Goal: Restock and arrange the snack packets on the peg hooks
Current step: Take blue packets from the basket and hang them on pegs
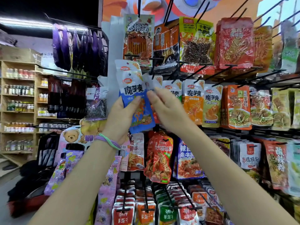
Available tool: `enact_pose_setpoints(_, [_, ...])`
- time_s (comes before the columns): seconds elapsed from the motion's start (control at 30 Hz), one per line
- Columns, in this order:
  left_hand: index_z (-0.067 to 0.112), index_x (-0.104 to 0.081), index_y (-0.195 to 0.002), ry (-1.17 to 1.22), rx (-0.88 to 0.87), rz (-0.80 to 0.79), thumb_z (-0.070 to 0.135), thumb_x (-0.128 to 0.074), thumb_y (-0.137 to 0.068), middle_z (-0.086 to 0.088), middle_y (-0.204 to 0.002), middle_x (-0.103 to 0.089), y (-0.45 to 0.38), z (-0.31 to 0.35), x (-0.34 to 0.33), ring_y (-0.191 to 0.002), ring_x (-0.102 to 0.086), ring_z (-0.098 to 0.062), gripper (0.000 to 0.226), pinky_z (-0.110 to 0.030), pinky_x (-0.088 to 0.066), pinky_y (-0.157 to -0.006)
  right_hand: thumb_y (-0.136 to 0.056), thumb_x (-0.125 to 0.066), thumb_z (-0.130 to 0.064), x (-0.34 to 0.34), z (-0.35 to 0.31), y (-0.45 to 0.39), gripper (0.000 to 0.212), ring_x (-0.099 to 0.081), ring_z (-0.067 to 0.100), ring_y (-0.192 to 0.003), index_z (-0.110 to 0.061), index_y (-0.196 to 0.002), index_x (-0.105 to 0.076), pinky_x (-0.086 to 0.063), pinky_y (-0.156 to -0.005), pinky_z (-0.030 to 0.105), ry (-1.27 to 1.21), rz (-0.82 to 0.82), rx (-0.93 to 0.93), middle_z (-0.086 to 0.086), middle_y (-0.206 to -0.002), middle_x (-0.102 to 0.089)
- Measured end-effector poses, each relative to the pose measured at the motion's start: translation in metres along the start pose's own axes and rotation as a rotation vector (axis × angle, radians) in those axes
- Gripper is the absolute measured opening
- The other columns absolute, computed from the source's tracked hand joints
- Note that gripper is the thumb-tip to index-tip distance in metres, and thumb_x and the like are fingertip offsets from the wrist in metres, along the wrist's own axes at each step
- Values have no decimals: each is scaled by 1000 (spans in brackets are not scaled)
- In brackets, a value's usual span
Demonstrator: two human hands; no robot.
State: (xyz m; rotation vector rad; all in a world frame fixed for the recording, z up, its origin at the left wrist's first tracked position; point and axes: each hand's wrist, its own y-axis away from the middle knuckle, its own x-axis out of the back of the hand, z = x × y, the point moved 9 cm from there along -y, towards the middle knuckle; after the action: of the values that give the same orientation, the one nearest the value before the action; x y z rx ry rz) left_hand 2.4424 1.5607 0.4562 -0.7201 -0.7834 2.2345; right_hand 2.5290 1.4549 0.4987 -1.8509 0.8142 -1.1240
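**Blue packets raised to the peg, hole end up**

Blue and white foil filled the left grip (121, 114): its fingers were curled round the lower half of a small stack of blue snack packets (134, 95), held upright so the punched hang-holes sat at the top, clear of the grip and ready to meet a hook. Just right of it, the right grip (164, 106) reached in with thumb and forefinger stretched toward the top edge of a packet; whether it had actually pinched the foil, I could not tell from the blur, though it looked like it was peeling one off or guiding it.

Just beyond the right grip's fingertips hung the black peg hook (153, 69), its tip pointing out toward the person, probably the target. Further right of both grips, matching orange and green packets (203, 103) already hung in a neat row, so the blue ones likely belonged at the row's left end.
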Motion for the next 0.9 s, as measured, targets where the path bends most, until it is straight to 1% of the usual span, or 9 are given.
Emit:
enact_pose_setpoints(0.07, [14,-65,-120,13,-19,-18,15,-49,-106,-4,-97,-76,2,3,-5,-84,-75,-19,21,-37,-62,-70,-101,-38,-59,-20,2,3,65,-52,7,-126,-19,-152,-43,-41,-106,32,-145,-138,-57,-8,-134,-59])
enact_pose_setpoints(0.17, [8,-62,-128,86,40,-66,19,-47,-107,-11,-107,-77,8,-1,-9,-95,-75,-27,28,-42,-64,-76,-96,-58,-51,-11,14,-3,56,-53,5,-69,-22,-143,-53,-42,-66,27,-200,-84,-120,-5,-79,-56])
enact_pose_setpoints(0.23, [9,-62,-126,65,69,-81,19,-46,-107,-7,-98,-78,9,-4,-9,-88,-76,-23,27,-41,-64,-74,-86,-74,-49,-3,21,-7,43,-43,10,-60,-15,-111,-68,-35,-58,32,-148,-10,-133,-4,-65,-43])
enact_pose_setpoints(0.37, [18,-66,-109,-31,63,14,28,-55,-103,-4,-103,-75,5,-4,11,-98,-71,-27,16,-54,-57,-92,-77,-80,-54,12,42,-14,60,-53,22,-69,-1,-85,-55,-46,-63,49,-240,130,-246,6,-75,-52])
enact_pose_setpoints(0.47, [17,-66,-104,-14,48,-5,25,-51,-105,-10,-98,-78,1,0,17,-83,-75,-28,17,-49,-63,-77,-93,-72,-32,13,54,-26,19,-70,24,-82,-20,-94,-58,-60,-77,49,-442,76,-320,5,-94,-69])
enact_pose_setpoints(0.57, [12,-64,-110,1,44,-37,22,-48,-107,-16,-100,-78,0,3,15,-77,-76,-30,20,-44,-64,-65,-98,-66,-20,13,51,-44,13,-69,26,-88,-23,-102,-54,-60,-77,49,-500,55,-309,9,-104,-66])
enact_pose_setpoints(0.63, [12,-63,-113,5,43,-39,22,-48,-107,-15,-98,-78,-2,3,16,-75,-76,-30,19,-43,-64,-64,-99,-63,-27,16,47,-55,9,-68,26,-89,-23,-99,-55,-60,-75,45,-442,106,-283,6,-100,-66])
enact_pose_setpoints(0.73, [9,-59,-122,1,38,-46,23,-49,-107,-14,-98,-78,-4,3,15,-76,-76,-30,23,-43,-64,-64,-101,-61,-31,18,44,-65,20,-66,15,-65,-18,-86,-58,-54,-57,30,-421,169,-293,-2,-76,-66])
enact_pose_setpoints(0.9, [9,-59,-124,-1,39,-50,24,-49,-107,-15,-100,-78,-7,5,17,-76,-76,-30,24,-42,-64,-65,-97,-68,-30,15,44,-72,19,-68,18,-70,-14,-94,-59,-57,-62,35,-423,194,-309,4,-84,-69])
